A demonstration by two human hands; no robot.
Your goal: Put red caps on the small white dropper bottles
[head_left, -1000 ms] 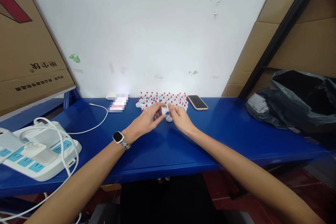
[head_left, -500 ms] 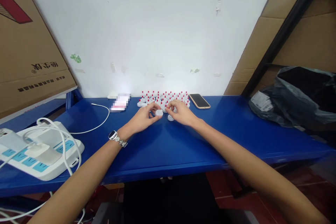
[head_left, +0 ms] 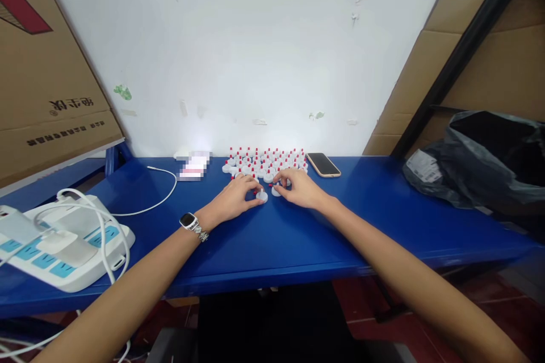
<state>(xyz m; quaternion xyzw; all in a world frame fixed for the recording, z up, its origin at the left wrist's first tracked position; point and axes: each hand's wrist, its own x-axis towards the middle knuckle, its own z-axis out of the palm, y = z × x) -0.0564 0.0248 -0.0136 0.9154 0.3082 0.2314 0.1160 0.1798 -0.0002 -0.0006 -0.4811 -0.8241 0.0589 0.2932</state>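
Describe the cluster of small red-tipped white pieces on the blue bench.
The cluster of small white pieces looks like plastic: round flat bases, each with a short upright red-tipped stem. Dozens stand in rough rows at the bench's back, near the white wall, left of a phone. The left hand and right hand rest at its front edge.

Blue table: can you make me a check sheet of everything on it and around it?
Surface: blue table, bare in front.
Job's things: white caps with red tips by the wall; one white piece at the left hand, another at the right hand.
Clutter: phone, black bag.
Grip: fingertips on the pieces, hold unclear.
Cables: white cable, power strip.
Surroundings: white wall, cardboard boxes.
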